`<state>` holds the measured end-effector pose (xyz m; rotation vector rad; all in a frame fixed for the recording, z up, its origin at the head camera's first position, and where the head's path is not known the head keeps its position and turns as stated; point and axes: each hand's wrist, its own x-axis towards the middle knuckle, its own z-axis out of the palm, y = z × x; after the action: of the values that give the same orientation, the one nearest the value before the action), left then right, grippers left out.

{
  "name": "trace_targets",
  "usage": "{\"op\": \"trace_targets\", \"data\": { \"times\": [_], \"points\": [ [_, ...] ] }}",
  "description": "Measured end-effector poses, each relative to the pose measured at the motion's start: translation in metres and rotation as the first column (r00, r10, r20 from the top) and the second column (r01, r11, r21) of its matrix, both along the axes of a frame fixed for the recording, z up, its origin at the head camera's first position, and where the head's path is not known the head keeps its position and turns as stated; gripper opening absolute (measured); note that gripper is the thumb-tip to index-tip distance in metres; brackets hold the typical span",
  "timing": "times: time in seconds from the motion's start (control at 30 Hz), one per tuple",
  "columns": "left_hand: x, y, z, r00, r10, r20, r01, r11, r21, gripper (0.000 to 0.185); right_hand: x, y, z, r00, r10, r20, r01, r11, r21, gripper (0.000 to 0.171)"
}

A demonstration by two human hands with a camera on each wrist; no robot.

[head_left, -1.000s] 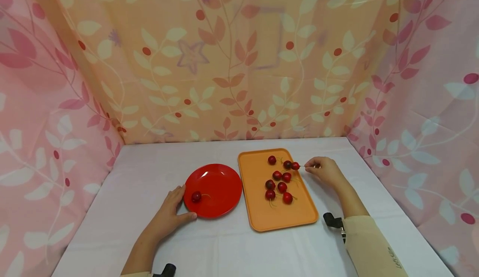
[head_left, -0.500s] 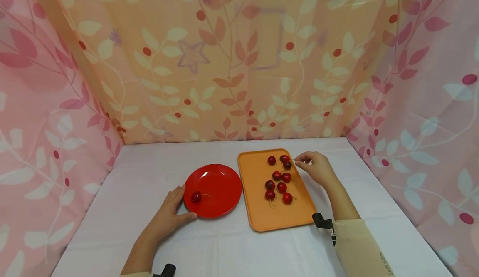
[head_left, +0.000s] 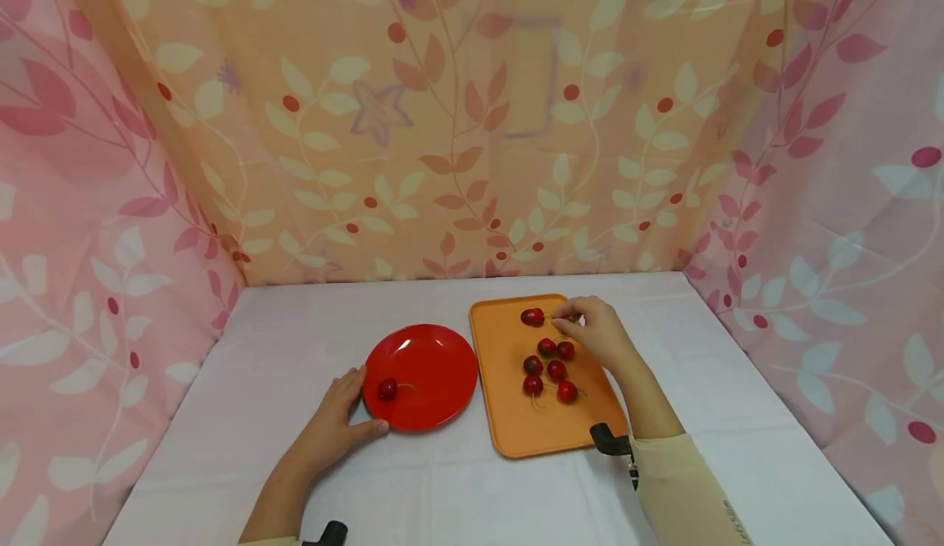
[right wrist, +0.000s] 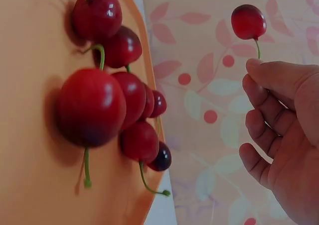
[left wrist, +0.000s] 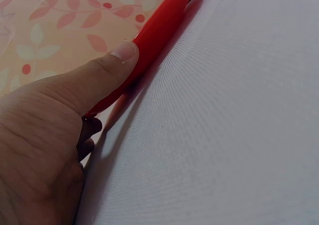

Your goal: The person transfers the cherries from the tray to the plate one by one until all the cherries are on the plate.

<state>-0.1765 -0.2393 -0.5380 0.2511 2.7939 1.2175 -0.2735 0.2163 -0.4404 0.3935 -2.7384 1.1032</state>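
Note:
My right hand [head_left: 601, 334] pinches a cherry [right wrist: 248, 22] by its green stem between thumb and forefinger. In the right wrist view this cherry hangs free above the hand; in the head view it overlaps another cherry near the back of the orange tray [head_left: 546, 435]. Several dark red cherries [head_left: 566, 391] with stems lie on that tray. My left hand [head_left: 333, 425] grips the left rim of a red plate [head_left: 442, 382], its thumb [left wrist: 117, 60] on the edge. One cherry [head_left: 387, 389] rests on the plate's left part.
Plate and tray lie side by side, almost edge to edge, on a white cloth [head_left: 428, 497]. An orange-yellow leaf-print curtain [head_left: 457, 120] stands behind the table, with pink ones at both sides. Black wrist mounts [head_left: 610, 439] stick out near the sleeves.
My right hand has moved left over the tray's back right part, carrying the cherry by its stem. The left hand and the plate have stayed put.

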Motion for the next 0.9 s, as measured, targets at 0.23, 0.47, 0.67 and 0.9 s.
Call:
{"op": "trace_targets", "data": {
  "times": [0.23, 0.47, 0.67, 0.9],
  "points": [
    [0.000, 0.001, 0.000, 1.000, 0.002, 0.000, -0.002, 1.000, -0.011, 0.112, 0.003, -0.022, 0.004, 0.999, 0.033, 0.012, -0.033, 0.999, -0.027, 0.009],
    [0.000, 0.000, 0.001, 1.000, 0.007, 0.009, -0.007, 1.000, -0.006, 0.112, 0.010, -0.047, 0.004, 0.998, 0.063, 0.023, -0.062, 0.997, -0.047, 0.006],
    [-0.001, -0.001, -0.002, 1.000, 0.011, 0.016, -0.011, 1.000, -0.013, 0.113, 0.019, -0.070, 0.006, 0.995, 0.103, 0.012, -0.102, 0.993, -0.065, 0.007],
    [-0.001, -0.001, -0.003, 1.000, 0.001, -0.004, -0.001, 1.000, -0.011, 0.112, 0.029, -0.095, 0.004, 0.992, 0.124, 0.032, -0.122, 0.992, -0.044, 0.007]
  ]
}}
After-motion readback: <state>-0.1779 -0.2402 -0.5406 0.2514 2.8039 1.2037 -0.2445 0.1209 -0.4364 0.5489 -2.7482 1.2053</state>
